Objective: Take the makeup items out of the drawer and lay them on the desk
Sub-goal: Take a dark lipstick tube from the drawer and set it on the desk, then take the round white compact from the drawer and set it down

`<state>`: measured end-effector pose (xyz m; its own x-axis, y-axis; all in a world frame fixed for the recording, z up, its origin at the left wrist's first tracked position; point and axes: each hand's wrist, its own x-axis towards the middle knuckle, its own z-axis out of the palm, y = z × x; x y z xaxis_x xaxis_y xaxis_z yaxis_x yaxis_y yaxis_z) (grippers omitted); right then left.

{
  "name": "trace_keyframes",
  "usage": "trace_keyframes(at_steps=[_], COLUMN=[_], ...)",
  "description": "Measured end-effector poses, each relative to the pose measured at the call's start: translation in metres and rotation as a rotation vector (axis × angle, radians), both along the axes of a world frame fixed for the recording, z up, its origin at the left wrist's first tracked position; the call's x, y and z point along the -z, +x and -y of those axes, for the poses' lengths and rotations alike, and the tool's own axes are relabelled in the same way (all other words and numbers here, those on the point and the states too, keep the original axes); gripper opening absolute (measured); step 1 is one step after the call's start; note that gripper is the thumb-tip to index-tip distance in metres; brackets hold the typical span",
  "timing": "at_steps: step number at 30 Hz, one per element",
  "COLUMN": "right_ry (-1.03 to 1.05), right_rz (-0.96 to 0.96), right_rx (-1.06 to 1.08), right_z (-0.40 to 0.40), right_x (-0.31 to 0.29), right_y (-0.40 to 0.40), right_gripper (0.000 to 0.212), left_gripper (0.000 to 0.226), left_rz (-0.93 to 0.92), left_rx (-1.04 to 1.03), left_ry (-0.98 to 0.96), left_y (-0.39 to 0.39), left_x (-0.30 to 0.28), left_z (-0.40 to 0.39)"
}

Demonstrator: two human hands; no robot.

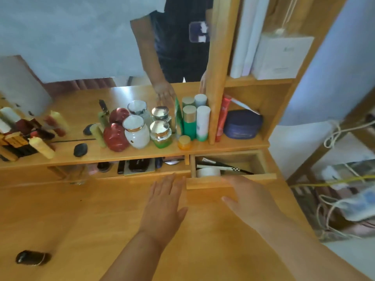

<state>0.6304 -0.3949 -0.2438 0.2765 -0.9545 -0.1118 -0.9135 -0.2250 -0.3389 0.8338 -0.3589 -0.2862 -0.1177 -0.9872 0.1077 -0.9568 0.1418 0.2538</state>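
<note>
The drawer (231,180) is sitting pulled partway out under the shelf, at the right of the desk (101,220). Inside it are lying a white round jar (208,171) near the front, a white pencil (218,167) and a dark brush (215,161) behind it. The right hand (246,201) is hovering at the drawer front, fingers loosely spread and holding nothing. The left hand (165,203) is hanging flat and open just left of the drawer, also empty. To do this well, the drawer probably needs pulling further so the items are showing fully, then lifting the jar first. Bottles (189,122) and jars are crowding the shelf above, so reaching low is safer.
</note>
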Motion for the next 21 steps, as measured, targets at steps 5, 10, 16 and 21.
trace_keyframes(at_steps=[5, 10, 16, 21], right_ry=[-0.052, -0.073, -0.133, -0.116], right_rz=[0.006, -0.054, -0.091, 0.004], right_rx=[0.02, -0.026, -0.062, -0.037], right_z=[0.023, 0.039, 0.041, 0.041], right_x=[0.003, 0.015, 0.023, 0.02], right_y=[-0.031, -0.046, -0.053, -0.043], right_gripper=[0.049, 0.041, 0.022, 0.023], left_gripper=[0.055, 0.043, 0.019, 0.02], left_rz=[-0.006, -0.007, -0.083, -0.115], left_rx=[0.045, 0.021, -0.016, -0.009], left_ry=[-0.025, -0.009, -0.04, -0.047], left_y=[-0.032, -0.044, -0.048, -0.046], left_x=[-0.003, 0.001, 0.008, 0.01], left_z=[0.032, 0.05, 0.05, 0.048])
